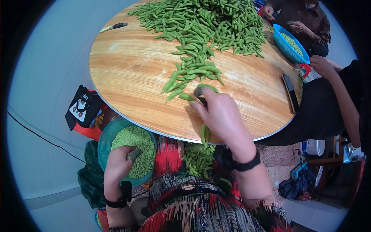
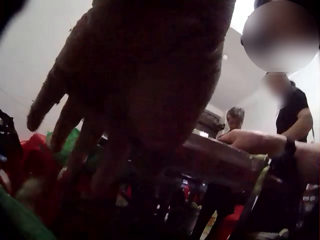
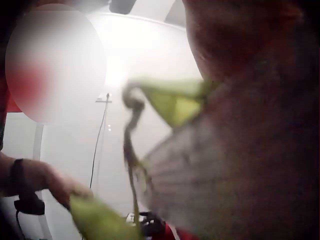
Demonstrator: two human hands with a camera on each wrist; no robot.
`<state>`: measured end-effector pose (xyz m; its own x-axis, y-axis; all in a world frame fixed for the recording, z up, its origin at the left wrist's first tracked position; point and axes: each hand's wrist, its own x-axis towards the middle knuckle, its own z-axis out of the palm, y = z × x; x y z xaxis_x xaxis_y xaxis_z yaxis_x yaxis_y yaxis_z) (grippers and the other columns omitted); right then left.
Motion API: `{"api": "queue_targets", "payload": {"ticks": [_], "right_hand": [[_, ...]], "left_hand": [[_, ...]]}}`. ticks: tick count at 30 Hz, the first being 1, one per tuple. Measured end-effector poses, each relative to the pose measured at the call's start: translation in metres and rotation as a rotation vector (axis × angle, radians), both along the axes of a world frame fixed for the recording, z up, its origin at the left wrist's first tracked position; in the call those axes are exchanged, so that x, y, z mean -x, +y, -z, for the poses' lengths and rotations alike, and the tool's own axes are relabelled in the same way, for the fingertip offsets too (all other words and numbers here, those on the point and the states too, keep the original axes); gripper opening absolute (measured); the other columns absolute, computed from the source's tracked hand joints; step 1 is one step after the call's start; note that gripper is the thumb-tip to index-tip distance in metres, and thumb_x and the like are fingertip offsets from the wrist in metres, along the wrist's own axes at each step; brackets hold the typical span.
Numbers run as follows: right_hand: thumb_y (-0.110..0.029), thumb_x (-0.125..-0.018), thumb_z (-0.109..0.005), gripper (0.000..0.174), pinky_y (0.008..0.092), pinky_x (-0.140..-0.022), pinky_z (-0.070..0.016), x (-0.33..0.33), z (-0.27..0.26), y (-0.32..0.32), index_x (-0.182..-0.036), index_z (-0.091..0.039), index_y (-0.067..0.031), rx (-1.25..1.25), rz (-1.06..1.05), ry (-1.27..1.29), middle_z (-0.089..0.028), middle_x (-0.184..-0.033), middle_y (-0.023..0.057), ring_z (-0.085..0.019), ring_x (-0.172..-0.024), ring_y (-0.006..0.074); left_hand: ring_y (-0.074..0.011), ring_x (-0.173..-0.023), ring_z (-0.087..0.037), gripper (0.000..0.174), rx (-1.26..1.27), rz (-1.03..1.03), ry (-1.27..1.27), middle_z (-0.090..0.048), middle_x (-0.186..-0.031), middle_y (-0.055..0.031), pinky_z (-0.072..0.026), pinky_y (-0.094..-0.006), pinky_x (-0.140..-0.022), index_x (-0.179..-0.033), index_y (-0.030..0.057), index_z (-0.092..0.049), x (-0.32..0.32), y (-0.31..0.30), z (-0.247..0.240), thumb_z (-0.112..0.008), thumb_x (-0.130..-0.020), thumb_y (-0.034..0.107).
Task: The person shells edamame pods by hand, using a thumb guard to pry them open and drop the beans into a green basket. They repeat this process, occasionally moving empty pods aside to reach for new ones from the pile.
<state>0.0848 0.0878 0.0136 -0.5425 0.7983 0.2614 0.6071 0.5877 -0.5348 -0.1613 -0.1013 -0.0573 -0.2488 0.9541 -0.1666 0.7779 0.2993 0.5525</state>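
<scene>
My right hand (image 1: 222, 112) is over the near part of the wooden table, thumb and forefinger close to loose green soybean pods (image 1: 186, 97). In the right wrist view, a pod with a curled stem (image 3: 175, 102) sticks out from the hand's curled fingers, and another blurred pod (image 3: 100, 220) shows below. A split pod (image 1: 205, 133) shows under the hand at the table's edge. My left hand (image 1: 119, 160) is over the teal basket (image 1: 103, 149) of shelled beans (image 1: 141, 149); the left wrist view shows its fingers straight and spread, dark against the light.
A large heap of pods (image 1: 216, 23) covers the table's far side. A knife (image 1: 114, 27) lies at the far left, a phone (image 1: 290, 92) at the right edge. Other people sit right, by a blue basket (image 1: 284, 46) of beans. Pods (image 1: 199, 158) fill the lap area.
</scene>
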Motion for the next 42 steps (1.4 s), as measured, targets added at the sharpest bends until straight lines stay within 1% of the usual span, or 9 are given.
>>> {"api": "queue_targets", "payload": {"ticks": [1, 3, 5, 11, 19, 29, 37, 41, 42], "right_hand": [[-0.019, -0.081, -0.059, 0.019, 0.0432, -0.059, -0.0481, 0.009, 0.006, 0.005, -0.079, -0.056, -0.0003, -0.043, 0.038, -0.095, -0.060, -0.067, 0.0177, -0.060, -0.064, 0.0353], [-0.019, -0.080, -0.059, 0.019, 0.0442, -0.060, -0.0480, 0.014, 0.013, 0.009, -0.079, -0.056, -0.0004, -0.086, 0.080, -0.188, -0.060, -0.068, 0.0192, -0.060, -0.066, 0.0366], [-0.019, -0.078, -0.062, 0.020, 0.0429, -0.059, -0.0477, 0.010, 0.016, 0.008, -0.079, -0.056, 0.0002, -0.056, 0.047, -0.073, -0.059, -0.068, 0.0203, -0.059, -0.065, 0.0380], [-0.015, -0.078, -0.065, 0.019, 0.0320, -0.054, -0.0449, -0.018, 0.011, -0.032, -0.079, -0.056, 0.0018, 0.484, -0.129, 0.420, -0.055, -0.060, 0.0120, -0.055, -0.056, 0.0159], [-0.019, -0.097, -0.042, 0.022, 0.0181, -0.047, -0.0317, -0.054, 0.002, -0.051, -0.086, -0.052, -0.0029, 1.320, -0.350, 0.712, -0.047, -0.064, -0.0034, -0.039, -0.052, 0.0036], [-0.018, -0.097, -0.043, 0.020, 0.0168, -0.043, -0.0285, -0.043, -0.001, -0.063, -0.084, -0.052, -0.0053, 1.177, -0.202, 0.753, -0.047, -0.063, -0.0037, -0.036, -0.049, 0.0022], [-0.015, -0.096, -0.044, 0.015, 0.0164, -0.041, -0.0252, -0.046, -0.003, -0.067, -0.089, -0.052, -0.0050, 1.798, -0.141, 0.986, -0.045, -0.064, -0.0036, -0.034, -0.046, 0.0021], [-0.015, -0.094, -0.046, 0.017, 0.0203, -0.042, -0.0322, -0.039, 0.012, -0.067, -0.087, -0.054, -0.0025, 1.419, -0.109, 0.812, -0.050, -0.063, -0.0009, -0.041, -0.046, 0.0060], [-0.015, -0.093, -0.048, 0.017, 0.0231, -0.045, -0.0359, -0.036, 0.014, -0.066, -0.084, -0.054, -0.0014, 0.920, -0.117, 0.588, -0.051, -0.062, 0.0009, -0.045, -0.048, 0.0077]], "left_hand": [[-0.0280, -0.079, -0.062, 0.023, -0.043, 0.166, 0.499, -0.065, -0.092, -0.0156, -0.0480, -0.0315, -0.071, -0.097, 0.0012, -0.067, 0.001, -0.002, -0.001, -0.064, -0.081, 0.018], [-0.0360, -0.087, -0.059, 0.023, -0.073, 0.110, 0.564, -0.063, -0.099, -0.0195, -0.0473, -0.0350, -0.075, -0.097, 0.0021, -0.067, -0.010, 0.002, -0.016, -0.067, -0.077, 0.014], [-0.0299, -0.085, -0.061, 0.026, -0.330, -0.207, 0.012, -0.063, -0.094, -0.0151, -0.0478, -0.0330, -0.075, -0.099, 0.0030, -0.066, -0.031, 0.021, -0.035, -0.069, -0.074, 0.007], [-0.0060, -0.068, -0.054, 0.019, -0.336, -0.207, -1.638, -0.061, -0.081, -0.0029, -0.0419, -0.0168, -0.055, -0.101, -0.0029, -0.062, -0.112, 0.077, -0.055, -0.059, -0.083, 0.001], [-0.0032, -0.057, -0.049, 0.015, -0.363, -0.166, -1.570, -0.060, -0.076, -0.0032, -0.0345, -0.0148, -0.047, -0.095, -0.0027, -0.061, -0.132, 0.084, -0.043, -0.060, -0.084, 0.007], [-0.0073, -0.069, -0.052, 0.013, -0.473, 0.007, -1.548, -0.055, -0.079, -0.0016, -0.0409, -0.0187, -0.061, -0.092, -0.0003, -0.061, -0.138, 0.082, -0.035, -0.061, -0.082, 0.008], [-0.0097, -0.077, -0.054, 0.015, -0.512, 0.165, -1.665, -0.058, -0.086, -0.0049, -0.0419, -0.0212, -0.065, -0.094, 0.0004, -0.060, -0.130, 0.079, -0.019, -0.062, -0.084, 0.011], [-0.0083, -0.067, -0.054, 0.015, -0.464, 0.127, -1.293, -0.058, -0.084, -0.0032, -0.0410, -0.0183, -0.058, -0.096, -0.0001, -0.058, -0.133, 0.076, -0.035, -0.061, -0.081, 0.001], [-0.0064, -0.064, -0.053, 0.017, -0.425, 0.061, -0.986, -0.057, -0.080, 0.0001, -0.0414, -0.0173, -0.057, -0.096, -0.0005, -0.057, -0.130, 0.074, -0.038, -0.059, -0.079, -0.003]]}}
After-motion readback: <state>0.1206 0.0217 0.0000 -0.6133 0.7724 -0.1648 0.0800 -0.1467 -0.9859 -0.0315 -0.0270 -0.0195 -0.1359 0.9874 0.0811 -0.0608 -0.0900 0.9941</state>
